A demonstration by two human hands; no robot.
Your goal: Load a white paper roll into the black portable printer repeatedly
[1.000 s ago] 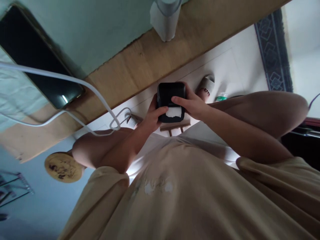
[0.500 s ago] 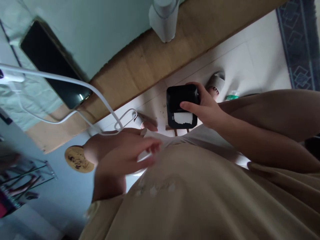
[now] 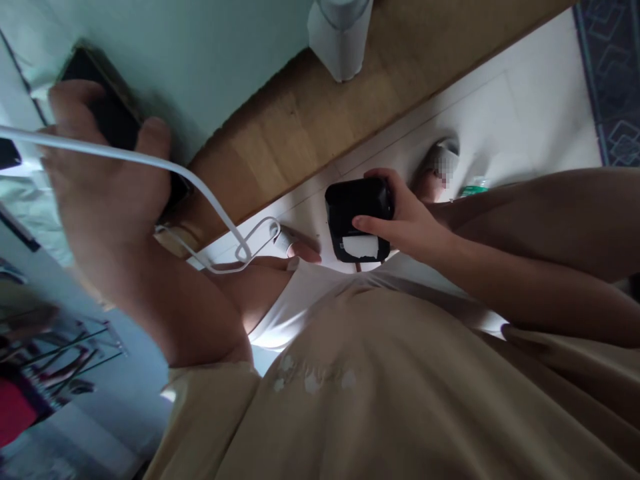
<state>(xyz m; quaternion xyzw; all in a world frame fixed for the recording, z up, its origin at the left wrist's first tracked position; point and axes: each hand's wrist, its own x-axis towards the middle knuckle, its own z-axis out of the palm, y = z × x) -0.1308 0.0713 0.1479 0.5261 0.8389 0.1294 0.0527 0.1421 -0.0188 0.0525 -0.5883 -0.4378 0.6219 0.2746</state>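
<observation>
In the head view, my right hand [image 3: 407, 217] grips a small black box-shaped device [image 3: 357, 207] that looks like a label printer, thumb across its face. A torn-edged piece of white paper [image 3: 360, 247] shows on its lower part. At the upper left, my left hand [image 3: 107, 157] reaches over a dark smartphone [image 3: 117, 120] lying on the table. Thumb and fingers are curled about the phone, and the hand covers much of it. A white cable [image 3: 150, 160] passes in front of this hand.
The wooden table edge [image 3: 280, 127] runs diagonally, with a pale green cover [image 3: 225, 47] on top. A white object [image 3: 340, 40] stands near that edge. Below are a tiled floor, a green-labelled bottle [image 3: 475, 187], a patterned mat [image 3: 617, 87] and a rack [image 3: 85, 353] at the left.
My left hand has moved from in front of my body up and left onto the smartphone. My right hand still holds the black label printer, which is slightly more tilted.
</observation>
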